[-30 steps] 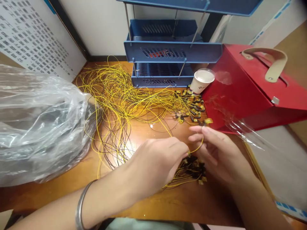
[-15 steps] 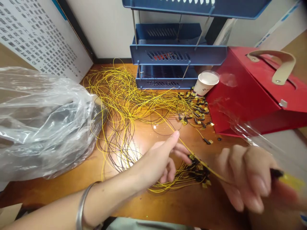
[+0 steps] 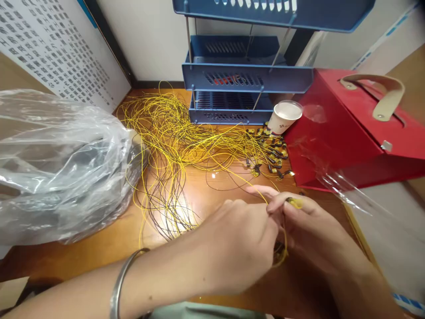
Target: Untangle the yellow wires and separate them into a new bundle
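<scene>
Both my hands meet over the front right of the desk. My right hand (image 3: 315, 226) pinches a wire's small black end piece (image 3: 288, 200), whose yellow tab (image 3: 295, 203) sticks out past the thumb. My left hand (image 3: 245, 237) is closed on the yellow wire (image 3: 255, 183) close to that end, and its fingertips are mostly hidden behind its back. A loop of yellow wire (image 3: 284, 248) hangs below the fingers. Behind them lies a big tangle of yellow and black wires (image 3: 186, 128), with several black ends (image 3: 275, 161) bunched at its right.
A clear plastic bag (image 3: 66, 177) with dark contents stands at left. Blue stacked trays (image 3: 247, 77) rise at the back. A white paper cup (image 3: 283, 118) stands beside a red box (image 3: 338, 128) with a beige handle (image 3: 381, 88). A printed sheet (image 3: 63, 48) leans behind.
My right hand has come leftward and up from the lower right with the wire end. My left hand has moved right and closed, so the hands now meet. Black ends below are mostly covered.
</scene>
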Demonstrator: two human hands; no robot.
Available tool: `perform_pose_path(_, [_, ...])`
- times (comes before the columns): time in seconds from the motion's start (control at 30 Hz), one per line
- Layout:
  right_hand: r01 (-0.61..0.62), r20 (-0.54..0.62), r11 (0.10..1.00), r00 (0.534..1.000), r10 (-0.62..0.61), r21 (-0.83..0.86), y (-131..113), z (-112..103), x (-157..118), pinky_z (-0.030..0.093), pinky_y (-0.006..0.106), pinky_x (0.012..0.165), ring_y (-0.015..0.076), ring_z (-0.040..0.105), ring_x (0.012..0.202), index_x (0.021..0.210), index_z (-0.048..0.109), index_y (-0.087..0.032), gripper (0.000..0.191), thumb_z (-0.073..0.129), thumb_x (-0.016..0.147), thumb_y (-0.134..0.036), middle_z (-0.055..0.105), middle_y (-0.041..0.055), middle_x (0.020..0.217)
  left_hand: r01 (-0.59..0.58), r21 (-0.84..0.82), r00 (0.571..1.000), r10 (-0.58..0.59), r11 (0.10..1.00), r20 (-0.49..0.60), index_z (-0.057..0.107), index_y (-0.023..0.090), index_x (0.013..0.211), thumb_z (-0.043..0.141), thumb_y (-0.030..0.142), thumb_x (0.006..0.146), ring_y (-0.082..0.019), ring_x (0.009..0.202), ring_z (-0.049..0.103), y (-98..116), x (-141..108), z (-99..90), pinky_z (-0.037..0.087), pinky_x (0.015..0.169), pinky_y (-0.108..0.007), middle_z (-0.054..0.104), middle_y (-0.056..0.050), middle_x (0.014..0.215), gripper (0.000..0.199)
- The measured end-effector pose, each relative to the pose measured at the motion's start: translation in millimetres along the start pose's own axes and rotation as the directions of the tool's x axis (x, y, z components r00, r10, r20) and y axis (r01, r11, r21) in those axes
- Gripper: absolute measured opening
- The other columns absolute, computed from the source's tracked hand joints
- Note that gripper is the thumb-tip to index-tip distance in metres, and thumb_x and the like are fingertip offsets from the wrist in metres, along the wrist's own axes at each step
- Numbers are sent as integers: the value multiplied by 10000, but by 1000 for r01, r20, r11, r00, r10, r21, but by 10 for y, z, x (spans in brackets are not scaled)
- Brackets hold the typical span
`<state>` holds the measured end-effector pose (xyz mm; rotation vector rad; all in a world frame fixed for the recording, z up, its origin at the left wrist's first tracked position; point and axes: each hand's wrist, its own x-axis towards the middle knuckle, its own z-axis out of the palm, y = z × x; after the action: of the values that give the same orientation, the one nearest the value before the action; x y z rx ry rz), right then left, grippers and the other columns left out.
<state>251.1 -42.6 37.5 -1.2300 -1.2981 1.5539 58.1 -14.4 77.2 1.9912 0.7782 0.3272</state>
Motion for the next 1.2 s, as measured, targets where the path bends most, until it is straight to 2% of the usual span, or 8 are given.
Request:
perform_pose_path(0.13, [-109,31,948,994,104,298,10,48,16,282,200,383,76,321,443,911,799,-283,233,733,880,-505,497,-21,627,59,212,996,-43,975,-79,635,203,832,312,277,1047,-200,660,665,-74,-5,0,485,646,-323,679,-54,716,395])
perform_pose_path(0.27, [-142,69,913,990,125,384,-58,92,35,214,181,356,72,263,409,1004,806,-302,258,724,889,-518,385,-59,501,150,222,968,-98,963,-232,595,194,770,296,332,1063,-195,601,636,-100,-7,-94,443,631,-330,654,-32,668,441])
perform_pose_path(0.43, [-95,138,907,990,42,410,-20,83,14,183,198,299,63,192,322,1141,798,-320,333,667,925,-537,388,-71,405,68,127,990,-51,990,-129,619,201,754,382,287,1052,-170,648,630,-76,-69,-88,386,636,-303,662,0,696,390])
perform_pose_path(0.67, [30,243,889,957,-157,457,114,24,-26,296,157,329,8,350,359,1063,816,-275,200,653,985,-361,727,52,872,153,-148,984,-137,977,109,653,167,845,469,336,1044,-102,633,498,-43,-70,-125,343,593,-240,616,9,750,320])
perform_pose_path(0.8, [28,233,858,957,-172,514,16,-31,-45,403,146,372,55,563,440,968,818,-251,159,675,965,-320,712,47,838,260,-511,959,-159,819,233,698,184,1091,703,433,922,-52,563,411,-88,-29,-273,317,527,-205,683,8,927,301])
perform_pose_path(0.93, [-7,261,873,955,-138,488,-89,-52,-35,488,165,467,108,676,549,900,809,-224,110,717,926,-280,699,38,762,280,-762,935,-347,584,77,653,168,1237,612,504,970,-26,446,368,-199,107,-356,275,435,-199,725,-67,1019,432])
perform_pose_path(1.07, [1,478,922,855,-201,387,-75,6,-100,483,180,490,100,608,466,670,743,-166,249,748,873,-310,679,57,587,123,-917,884,-463,380,-73,623,111,1012,485,288,1045,-6,398,293,-292,353,-553,220,385,-159,745,-110,1023,227])
perform_pose_path(1.2, [-31,616,919,750,-239,394,0,99,-232,419,145,426,73,514,353,425,502,-202,583,676,903,-487,552,35,391,82,-923,821,-550,375,-151,585,115,867,426,192,1051,-16,377,283,-371,536,-774,221,369,-145,746,-77,853,255])
